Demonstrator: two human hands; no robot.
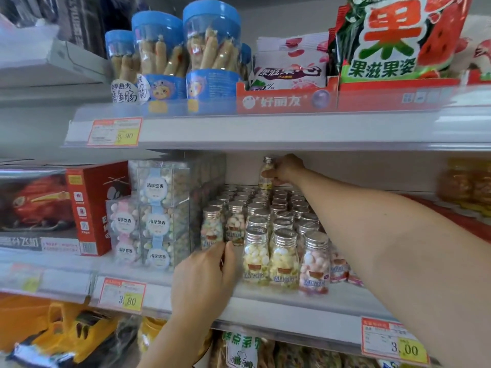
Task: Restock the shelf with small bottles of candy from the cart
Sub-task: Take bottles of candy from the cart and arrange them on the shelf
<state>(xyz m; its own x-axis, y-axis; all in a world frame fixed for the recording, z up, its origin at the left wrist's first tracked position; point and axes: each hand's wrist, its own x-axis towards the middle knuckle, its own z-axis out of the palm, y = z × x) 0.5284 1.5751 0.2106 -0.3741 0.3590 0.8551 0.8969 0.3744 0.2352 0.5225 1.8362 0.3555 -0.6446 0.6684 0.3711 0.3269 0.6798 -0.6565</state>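
Bottles of candy (281,216) with silver screw caps stand in tight rows on the middle shelf (292,306), from its front edge back towards its rear wall. The right hand (288,168) reaches over them to the back of the shelf, fingers and thumb wrapped round one raised bottle (266,171), held upright above the caps of the rear rows and close under the shelf above. The left hand (204,274) is at the front edge, at the left side of the rows, its fingertips against the base of the front-left bottle (212,229); whether it pinches that bottle or only touches it I cannot tell. The two hands are well apart, one at the front, one at the back. Just left of the bottles stand stacked clear boxes (162,216) of candy with pale blue labels, and beyond them a red box (93,208). A price tag (122,294) reading 3.80 hangs on the front edge near the left hand. On the upper shelf, blue-lidded jars (210,49) stand towards its left
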